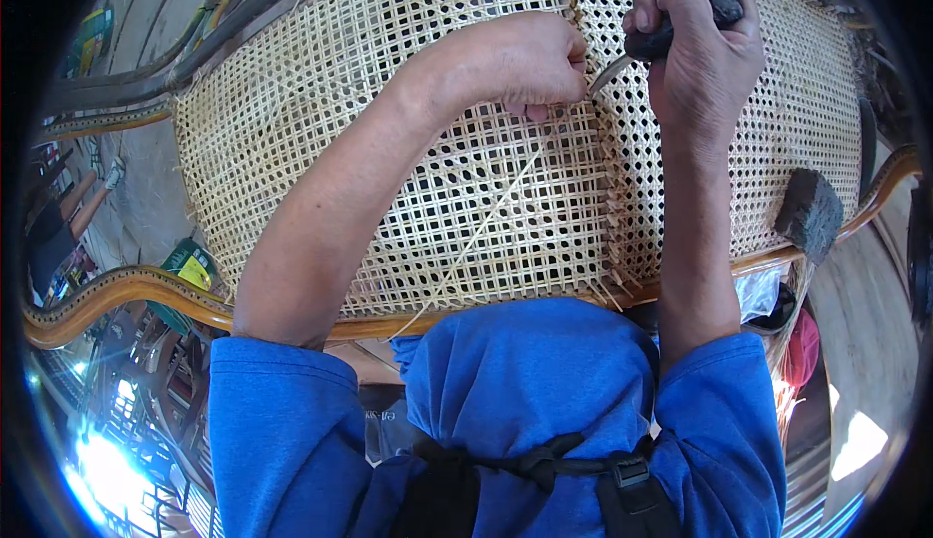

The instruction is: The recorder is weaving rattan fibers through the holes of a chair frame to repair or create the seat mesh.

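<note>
A pale woven cane panel (321,139) spreads over a curved wooden frame (146,283), and a second cane panel (787,91) adjoins it on the right. A braided cane seam (610,183) runs between them. My right hand (705,62) grips the black handle of an awl (610,73), its metal tip pointing down-left at the seam. Close by that tip, my left hand (544,60) is closed against the weave, fingers curled under; what they pinch is hidden. A loose cane strand (491,212) lies slantwise below my left hand.
A dark grey block (812,212) rests on the right panel near the frame's front edge. Beyond the left side are a green container (185,271) and another person's legs (83,203). Something red (803,348) and loose strands hang below the frame at right.
</note>
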A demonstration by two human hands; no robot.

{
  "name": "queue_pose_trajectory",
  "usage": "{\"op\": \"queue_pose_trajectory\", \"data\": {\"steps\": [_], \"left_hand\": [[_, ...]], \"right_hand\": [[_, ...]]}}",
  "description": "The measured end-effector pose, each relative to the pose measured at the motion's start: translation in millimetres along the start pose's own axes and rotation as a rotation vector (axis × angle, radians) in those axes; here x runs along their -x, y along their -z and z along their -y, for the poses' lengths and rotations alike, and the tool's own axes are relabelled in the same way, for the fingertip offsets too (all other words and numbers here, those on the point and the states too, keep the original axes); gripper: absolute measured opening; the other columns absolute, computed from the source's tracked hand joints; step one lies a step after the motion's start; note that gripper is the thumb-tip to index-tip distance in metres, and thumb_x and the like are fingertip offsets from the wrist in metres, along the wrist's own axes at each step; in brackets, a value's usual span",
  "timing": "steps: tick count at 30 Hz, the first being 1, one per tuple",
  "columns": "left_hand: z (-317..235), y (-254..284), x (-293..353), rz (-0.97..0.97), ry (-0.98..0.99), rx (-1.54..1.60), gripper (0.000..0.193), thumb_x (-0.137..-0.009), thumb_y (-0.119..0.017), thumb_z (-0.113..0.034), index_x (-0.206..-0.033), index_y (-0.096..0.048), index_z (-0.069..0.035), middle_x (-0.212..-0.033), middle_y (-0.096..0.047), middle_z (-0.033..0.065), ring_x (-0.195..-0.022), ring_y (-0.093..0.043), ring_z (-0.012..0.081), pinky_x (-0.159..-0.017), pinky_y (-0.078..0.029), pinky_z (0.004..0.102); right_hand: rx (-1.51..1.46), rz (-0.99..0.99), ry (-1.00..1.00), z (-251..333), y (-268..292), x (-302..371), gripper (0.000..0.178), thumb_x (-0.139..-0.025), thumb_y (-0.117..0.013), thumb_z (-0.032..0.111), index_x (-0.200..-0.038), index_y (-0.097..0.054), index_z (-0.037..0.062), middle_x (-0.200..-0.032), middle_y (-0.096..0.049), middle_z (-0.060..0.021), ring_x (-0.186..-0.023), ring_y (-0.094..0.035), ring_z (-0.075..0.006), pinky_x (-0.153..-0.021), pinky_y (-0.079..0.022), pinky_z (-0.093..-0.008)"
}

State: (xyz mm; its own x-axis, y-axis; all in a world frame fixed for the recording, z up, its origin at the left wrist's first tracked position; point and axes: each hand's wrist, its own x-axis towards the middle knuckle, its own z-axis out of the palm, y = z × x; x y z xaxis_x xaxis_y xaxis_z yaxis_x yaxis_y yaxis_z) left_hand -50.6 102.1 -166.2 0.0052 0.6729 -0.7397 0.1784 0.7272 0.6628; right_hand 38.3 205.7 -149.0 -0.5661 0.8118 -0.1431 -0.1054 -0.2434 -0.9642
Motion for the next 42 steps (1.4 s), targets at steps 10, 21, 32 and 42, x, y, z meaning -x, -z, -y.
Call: {"op": "queue_pose_trajectory", "data": {"steps": [10,21,32,42], "left_hand": [[-3.1,-0.5,0.6,-0.003,0.023,0.031,0.014,-0.079,-0.053,-0.012,-0.083,-0.060,-0.001,-0.063,-0.060,0.0034,-0.058,-0.062,0.0110,-0.054,-0.052,0.0253],[0.7,4.6,-1.2,0.029,-0.009,-0.063,0.016,-0.077,-0.054,-0.015,-0.080,-0.059,0.000,-0.062,-0.062,0.0069,-0.055,-0.063,0.0152,-0.052,-0.052,0.0275],[-3.5,-0.3,-8.8,-0.021,-0.115,-0.349,0.019,-0.075,-0.055,-0.012,-0.086,-0.064,0.002,-0.061,-0.062,0.0091,-0.053,-0.062,0.0157,-0.053,-0.052,0.0296],[-20.2,-2.1,-9.6,-0.049,-0.109,-0.542,0.008,-0.070,-0.055,-0.004,-0.070,-0.062,0.000,-0.058,-0.059,0.0106,-0.052,-0.057,0.0198,-0.051,-0.045,0.0358]], "right_hand": [[0.232,0.033,-0.032,-0.8,-11.8,-2.1,0.015,-0.085,-0.062,0.005,-0.091,-0.048,0.0049,-0.060,-0.050,0.0014,-0.045,-0.045,-0.0054,-0.038,-0.034,-0.0206],[0.355,0.260,-0.213,-22.7,-15.0,-26.3,0.013,-0.085,-0.060,0.008,-0.083,-0.048,0.0058,-0.058,-0.049,0.0002,-0.046,-0.044,-0.0071,-0.041,-0.036,-0.0225],[-0.244,0.387,-0.256,5.1,26.8,-8.1,0.009,-0.087,-0.053,0.014,-0.084,-0.050,0.0054,-0.066,-0.049,-0.0032,-0.057,-0.047,-0.0149,-0.061,-0.042,-0.0339],[-0.518,0.434,-0.184,68.7,119.4,-43.1,0.013,-0.090,-0.049,0.015,-0.090,-0.055,0.0035,-0.080,-0.049,-0.0032,-0.078,-0.047,-0.0194,-0.085,-0.034,-0.0418]]}}
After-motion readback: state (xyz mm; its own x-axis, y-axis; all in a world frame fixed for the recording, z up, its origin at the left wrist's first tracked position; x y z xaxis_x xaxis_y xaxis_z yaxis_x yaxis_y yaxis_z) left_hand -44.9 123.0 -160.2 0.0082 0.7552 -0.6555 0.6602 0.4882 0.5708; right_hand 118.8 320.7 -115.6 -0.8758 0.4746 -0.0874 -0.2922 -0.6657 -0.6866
